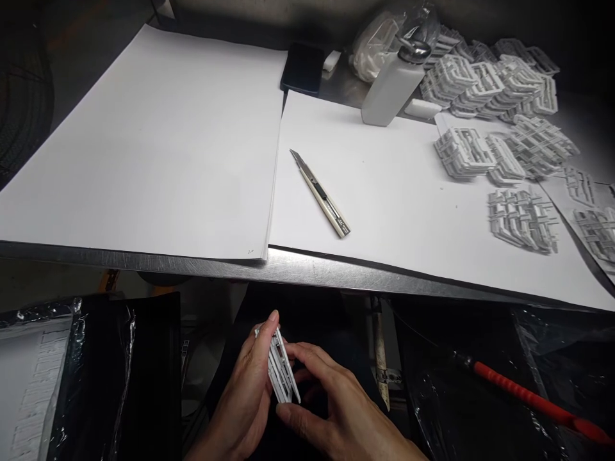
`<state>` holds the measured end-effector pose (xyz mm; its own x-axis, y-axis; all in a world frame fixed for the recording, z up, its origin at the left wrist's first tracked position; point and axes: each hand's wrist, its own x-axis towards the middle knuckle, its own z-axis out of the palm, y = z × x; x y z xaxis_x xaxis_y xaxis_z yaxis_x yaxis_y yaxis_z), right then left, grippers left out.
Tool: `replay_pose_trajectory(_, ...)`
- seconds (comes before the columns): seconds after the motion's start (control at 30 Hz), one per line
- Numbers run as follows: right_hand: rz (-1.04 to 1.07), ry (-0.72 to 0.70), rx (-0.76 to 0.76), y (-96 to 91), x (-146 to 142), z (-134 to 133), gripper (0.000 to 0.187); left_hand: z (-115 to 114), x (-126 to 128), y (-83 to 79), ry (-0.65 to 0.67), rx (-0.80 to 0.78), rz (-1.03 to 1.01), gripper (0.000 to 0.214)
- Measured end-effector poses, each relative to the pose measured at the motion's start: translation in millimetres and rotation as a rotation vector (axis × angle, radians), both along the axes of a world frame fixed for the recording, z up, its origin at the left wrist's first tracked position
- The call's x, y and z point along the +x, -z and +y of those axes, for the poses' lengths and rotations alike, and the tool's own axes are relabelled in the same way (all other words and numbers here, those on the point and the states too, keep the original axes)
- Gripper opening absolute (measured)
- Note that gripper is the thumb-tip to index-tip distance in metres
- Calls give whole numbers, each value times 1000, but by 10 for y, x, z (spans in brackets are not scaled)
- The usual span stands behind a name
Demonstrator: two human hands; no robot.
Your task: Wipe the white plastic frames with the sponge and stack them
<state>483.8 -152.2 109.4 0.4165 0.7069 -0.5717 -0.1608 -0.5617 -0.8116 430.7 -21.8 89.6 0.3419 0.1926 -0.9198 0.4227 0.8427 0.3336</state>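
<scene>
Nearest the camera, below the table edge, the left hand (245, 397) and the right hand (336, 410) close from either side on a small stack of flat white plastic lattice frames (282, 371). The left fingers are curled along one face with a fingertip over the top edge, and the right fingers press flat on the other, so the stack stands on edge between them, over the lap and not on the tabletop. Around the hands lie crinkled, glossy black plastic bags (106, 371); the one on the left seems to hold more pale frames, though they are too dim to be sure. A slim red-handled tool (533, 397) lies to the right. Beyond runs the scratched steel tabletop (307, 272), covered by two large matte white paper sheets (144, 141). The left sheet is bare, and the right one carries a narrow metal utility knife (319, 192) lying untouched with its blade out. Further right and back, many grey-white lattice frame piles (504, 121) spread in loose, ribbed heaps — judging by these, much handling is already done, and the stack in hand is one lot among many. At the far edge stand a square translucent white pump bottle (391, 86), a dark flat phone (302, 67) and a crumpled clear plastic bag (379, 38).
</scene>
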Motion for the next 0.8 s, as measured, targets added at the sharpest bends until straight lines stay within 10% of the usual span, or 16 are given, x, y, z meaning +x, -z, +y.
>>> replay_pose_trajectory(0.8,107,117,-17,62,93,34,11,39,-21,16,107,37,-69,37)
